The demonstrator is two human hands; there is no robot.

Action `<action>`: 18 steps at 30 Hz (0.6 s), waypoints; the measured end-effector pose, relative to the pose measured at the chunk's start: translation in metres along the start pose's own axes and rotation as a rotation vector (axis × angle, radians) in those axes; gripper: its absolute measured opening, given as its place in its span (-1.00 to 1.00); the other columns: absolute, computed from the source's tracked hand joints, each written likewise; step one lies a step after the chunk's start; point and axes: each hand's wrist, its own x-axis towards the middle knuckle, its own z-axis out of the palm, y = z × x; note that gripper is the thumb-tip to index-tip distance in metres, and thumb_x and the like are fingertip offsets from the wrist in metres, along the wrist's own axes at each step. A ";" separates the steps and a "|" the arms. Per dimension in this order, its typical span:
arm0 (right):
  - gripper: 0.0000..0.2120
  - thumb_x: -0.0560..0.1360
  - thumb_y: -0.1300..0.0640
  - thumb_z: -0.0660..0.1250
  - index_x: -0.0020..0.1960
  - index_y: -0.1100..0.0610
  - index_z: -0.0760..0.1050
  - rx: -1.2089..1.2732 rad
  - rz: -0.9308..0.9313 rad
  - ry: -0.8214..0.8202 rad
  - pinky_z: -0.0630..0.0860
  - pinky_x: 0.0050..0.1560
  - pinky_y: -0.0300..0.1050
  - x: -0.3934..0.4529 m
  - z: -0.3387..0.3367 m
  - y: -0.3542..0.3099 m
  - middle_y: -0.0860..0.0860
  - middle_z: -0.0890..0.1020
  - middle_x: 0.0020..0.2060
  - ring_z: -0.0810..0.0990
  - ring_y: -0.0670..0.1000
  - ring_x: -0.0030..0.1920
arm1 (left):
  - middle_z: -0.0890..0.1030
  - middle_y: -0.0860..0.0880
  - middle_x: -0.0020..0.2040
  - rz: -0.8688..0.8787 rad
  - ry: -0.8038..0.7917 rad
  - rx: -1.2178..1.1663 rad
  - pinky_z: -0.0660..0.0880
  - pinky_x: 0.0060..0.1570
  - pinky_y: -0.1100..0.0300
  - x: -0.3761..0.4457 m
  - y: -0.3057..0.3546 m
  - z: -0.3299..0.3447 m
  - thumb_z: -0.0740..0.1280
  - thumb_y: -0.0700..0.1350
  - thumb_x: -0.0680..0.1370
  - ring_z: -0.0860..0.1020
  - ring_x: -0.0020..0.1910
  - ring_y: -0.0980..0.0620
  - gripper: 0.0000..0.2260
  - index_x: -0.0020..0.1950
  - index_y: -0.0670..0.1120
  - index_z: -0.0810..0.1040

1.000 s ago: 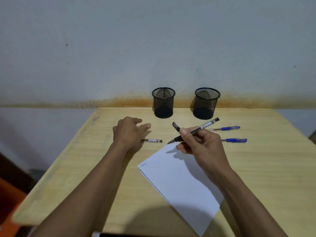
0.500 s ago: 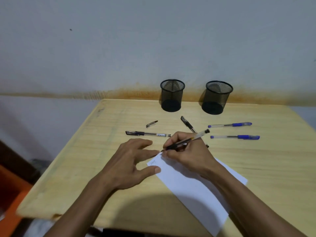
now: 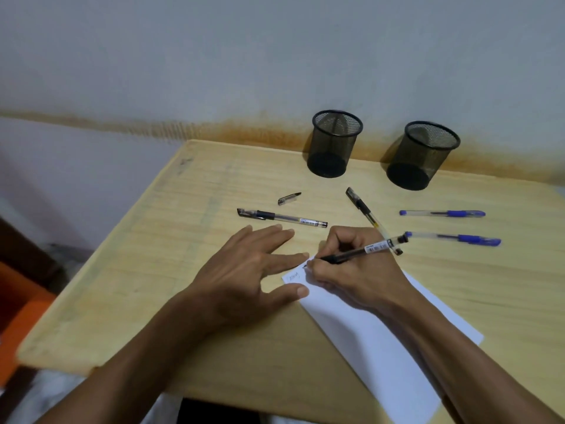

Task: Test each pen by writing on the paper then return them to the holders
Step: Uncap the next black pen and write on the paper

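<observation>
My right hand (image 3: 357, 270) grips an uncapped black pen (image 3: 371, 249) with its tip on the top left corner of the white paper (image 3: 376, 341), beside a small scribble. My left hand (image 3: 244, 273) lies flat, fingers spread, its thumb pressing the paper's left edge. A loose pen cap (image 3: 289, 198) lies on the table. A capped black pen (image 3: 281, 216) rests just beyond my left hand. Another black pen (image 3: 362, 208) lies diagonally behind my right hand. Two blue pens (image 3: 441, 213) (image 3: 455, 238) lie to the right. Both black mesh holders (image 3: 334, 143) (image 3: 423, 154) stand at the back with nothing visible inside.
The wooden table (image 3: 171, 240) ends against a stained wall at the back. Its left edge and near edge drop off close to my arms. An orange object (image 3: 21, 313) sits on the floor at the far left.
My right hand brought the pen down from the air onto the paper's corner. My left hand left the black pen and settled flat at the paper's edge. The view shifted left.
</observation>
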 end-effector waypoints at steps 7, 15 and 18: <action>-0.84 0.26 0.27 0.50 -0.38 0.17 0.51 -0.031 -0.002 0.005 0.44 -0.48 0.18 0.001 0.003 0.002 0.19 0.58 -0.51 0.50 0.12 -0.49 | 0.24 0.12 0.56 0.017 0.047 0.003 -0.03 0.50 0.09 -0.001 0.000 0.004 0.03 0.47 0.47 0.12 0.56 0.14 -0.43 0.41 0.32 0.37; -0.83 0.29 0.39 0.50 -0.34 0.32 0.50 -0.028 -0.010 -0.022 0.42 -0.43 0.00 -0.001 0.000 -0.007 0.20 0.59 -0.52 0.51 0.10 -0.50 | 0.29 0.09 0.54 0.016 0.073 0.002 0.00 0.49 0.08 -0.002 0.000 0.005 0.05 0.46 0.48 0.16 0.55 0.12 -0.44 0.40 0.30 0.41; -0.85 0.27 0.40 0.48 -0.34 0.34 0.49 -0.019 0.016 -0.025 0.41 -0.41 0.03 -0.001 0.000 -0.005 0.29 0.58 -0.49 0.49 0.12 -0.49 | 0.29 0.10 0.55 0.011 0.057 -0.002 -0.01 0.50 0.08 -0.001 0.000 0.005 0.05 0.46 0.47 0.14 0.55 0.14 -0.44 0.40 0.30 0.41</action>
